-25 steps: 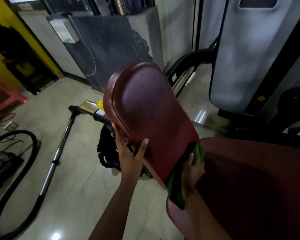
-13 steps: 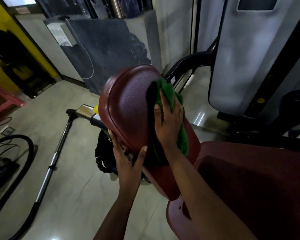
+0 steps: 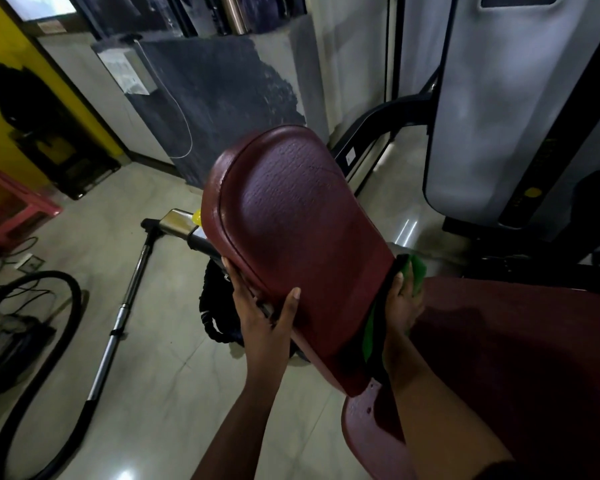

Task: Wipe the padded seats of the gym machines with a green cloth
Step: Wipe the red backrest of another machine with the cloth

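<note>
Single head cam, wide-angle, looking forward and steeply down.
I see from above, close to the tilted maroon pad, which fills mid-frame; both forearms enter from the bottom edge, left hand and right hand close to the lens. The floor and vacuum wand fall left, grey machine housing upper right, edges bowed.

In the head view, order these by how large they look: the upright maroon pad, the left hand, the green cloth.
1. upright maroon pad
2. left hand
3. green cloth, mostly hidden by the right hand and pad, so only visible patches count
</note>
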The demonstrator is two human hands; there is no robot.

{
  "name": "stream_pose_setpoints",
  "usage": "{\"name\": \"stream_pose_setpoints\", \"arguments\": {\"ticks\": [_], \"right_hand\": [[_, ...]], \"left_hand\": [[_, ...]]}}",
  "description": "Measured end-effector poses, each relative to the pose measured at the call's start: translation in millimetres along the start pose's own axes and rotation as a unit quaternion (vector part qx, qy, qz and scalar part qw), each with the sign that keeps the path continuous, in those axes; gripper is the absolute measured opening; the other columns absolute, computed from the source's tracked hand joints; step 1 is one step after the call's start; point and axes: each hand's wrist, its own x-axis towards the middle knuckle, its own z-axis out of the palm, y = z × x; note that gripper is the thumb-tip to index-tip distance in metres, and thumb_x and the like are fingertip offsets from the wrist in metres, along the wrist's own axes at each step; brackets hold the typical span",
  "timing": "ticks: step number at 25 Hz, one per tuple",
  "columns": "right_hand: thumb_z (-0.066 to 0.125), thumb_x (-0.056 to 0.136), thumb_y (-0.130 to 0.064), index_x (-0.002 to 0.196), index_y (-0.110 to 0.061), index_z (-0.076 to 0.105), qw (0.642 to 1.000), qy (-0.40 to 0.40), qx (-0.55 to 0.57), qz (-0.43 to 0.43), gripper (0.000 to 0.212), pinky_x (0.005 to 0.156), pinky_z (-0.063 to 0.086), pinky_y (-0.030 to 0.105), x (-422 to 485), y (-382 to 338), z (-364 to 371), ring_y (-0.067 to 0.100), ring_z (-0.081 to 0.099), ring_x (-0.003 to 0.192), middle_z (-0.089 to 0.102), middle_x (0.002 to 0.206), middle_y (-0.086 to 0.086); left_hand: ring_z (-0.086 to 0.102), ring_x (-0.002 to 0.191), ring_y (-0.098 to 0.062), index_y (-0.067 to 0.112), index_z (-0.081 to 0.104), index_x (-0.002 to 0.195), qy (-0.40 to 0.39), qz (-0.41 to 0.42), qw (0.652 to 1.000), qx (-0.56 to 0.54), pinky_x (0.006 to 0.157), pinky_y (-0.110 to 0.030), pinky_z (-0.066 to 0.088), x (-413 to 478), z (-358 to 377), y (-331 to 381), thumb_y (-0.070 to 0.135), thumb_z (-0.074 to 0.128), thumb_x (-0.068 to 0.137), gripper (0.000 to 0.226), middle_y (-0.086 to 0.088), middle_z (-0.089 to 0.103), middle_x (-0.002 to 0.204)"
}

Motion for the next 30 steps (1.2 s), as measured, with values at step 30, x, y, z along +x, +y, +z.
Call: {"name": "stream_pose_setpoints", "arguments": {"ticks": [30], "right_hand": [[0.02,0.093,-0.057,0.114,-0.025,0.061,0.965,-0.031,0.03,-0.259,0.056,0.095,0.044,0.048,8,-148,15,0.026,0.058,0.103,0.063,0.111,0.009]], "left_hand": [[0.029,0.142,-0.019,0.075,-0.006,0.126,-0.007,-0.02,1.0,-0.004,0.111,-0.051,0.033,-3,-2,4,0.041,0.068,0.072,0.098,0.013,0.014,0.157]]}}
